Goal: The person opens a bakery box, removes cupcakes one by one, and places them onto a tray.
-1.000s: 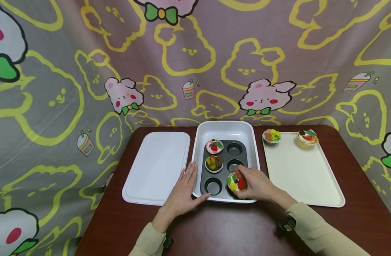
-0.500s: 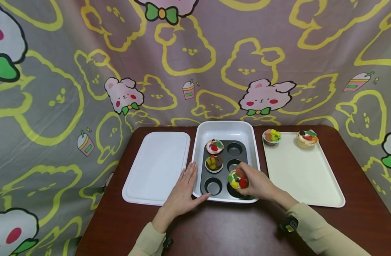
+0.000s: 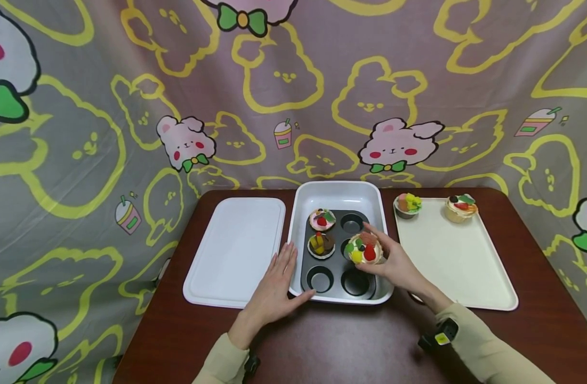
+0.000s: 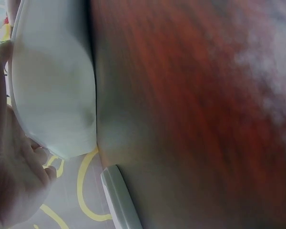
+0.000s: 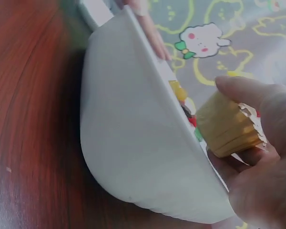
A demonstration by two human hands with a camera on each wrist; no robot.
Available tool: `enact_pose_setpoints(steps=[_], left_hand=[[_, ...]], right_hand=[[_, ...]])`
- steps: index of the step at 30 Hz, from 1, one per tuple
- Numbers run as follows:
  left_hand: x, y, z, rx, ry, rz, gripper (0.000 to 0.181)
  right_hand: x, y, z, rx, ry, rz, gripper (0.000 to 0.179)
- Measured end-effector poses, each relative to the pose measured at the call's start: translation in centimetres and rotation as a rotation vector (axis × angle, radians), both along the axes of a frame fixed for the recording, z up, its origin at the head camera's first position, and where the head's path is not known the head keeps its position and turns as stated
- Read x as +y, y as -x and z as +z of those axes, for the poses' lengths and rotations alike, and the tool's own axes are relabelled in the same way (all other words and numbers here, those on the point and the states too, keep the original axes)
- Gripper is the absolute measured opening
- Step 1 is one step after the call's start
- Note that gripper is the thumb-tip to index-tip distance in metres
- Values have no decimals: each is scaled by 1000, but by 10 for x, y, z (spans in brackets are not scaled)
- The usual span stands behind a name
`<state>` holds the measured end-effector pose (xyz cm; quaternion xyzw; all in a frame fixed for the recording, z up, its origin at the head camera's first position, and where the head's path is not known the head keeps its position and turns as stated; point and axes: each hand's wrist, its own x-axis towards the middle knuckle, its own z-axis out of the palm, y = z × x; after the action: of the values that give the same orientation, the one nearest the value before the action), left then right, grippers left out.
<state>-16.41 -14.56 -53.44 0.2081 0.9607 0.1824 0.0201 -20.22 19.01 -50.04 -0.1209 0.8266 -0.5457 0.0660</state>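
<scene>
My right hand (image 3: 399,266) grips a toy cupcake (image 3: 365,248) topped with red, yellow and green pieces, held above the right column of a dark muffin tin (image 3: 338,266). In the right wrist view its pale ridged cup (image 5: 226,125) sits between thumb and fingers. The tin lies inside a deep white basin (image 3: 338,195). With straight fingers, my left hand (image 3: 274,288) rests on the basin's left rim. Two more cupcakes fill the left column's upper wells: a pink-topped one (image 3: 322,219) and a brown and yellow one (image 3: 321,245).
To the left lies a flat white tray (image 3: 235,250). A cream tray (image 3: 458,261) on the right bears two cupcakes at its far edge, a yellow and pink one (image 3: 408,205) and a fruit-topped one (image 3: 460,208). A patterned cloth (image 3: 317,122) hangs behind the table.
The right hand has lifted the cupcake from the tin's near right well and moved it up and slightly right. That well now shows bare. The left hand has stayed still.
</scene>
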Motion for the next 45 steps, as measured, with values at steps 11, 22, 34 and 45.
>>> enact_pose_setpoints(steps=[11, 22, 34, 45], left_hand=[[0, -1, 1, 13, -9, -8, 112], [0, 0, 1, 13, -9, -4, 111], [0, 0, -1, -9, 7, 5, 111], [1, 0, -1, -3, 3, 2, 111]], right_hand=[[5, -2, 4, 59, 85, -154, 77], [13, 1, 5, -36, 334, -173, 88], [26, -4, 6, -92, 295, -175, 73], [45, -6, 1, -104, 273, -212, 72]])
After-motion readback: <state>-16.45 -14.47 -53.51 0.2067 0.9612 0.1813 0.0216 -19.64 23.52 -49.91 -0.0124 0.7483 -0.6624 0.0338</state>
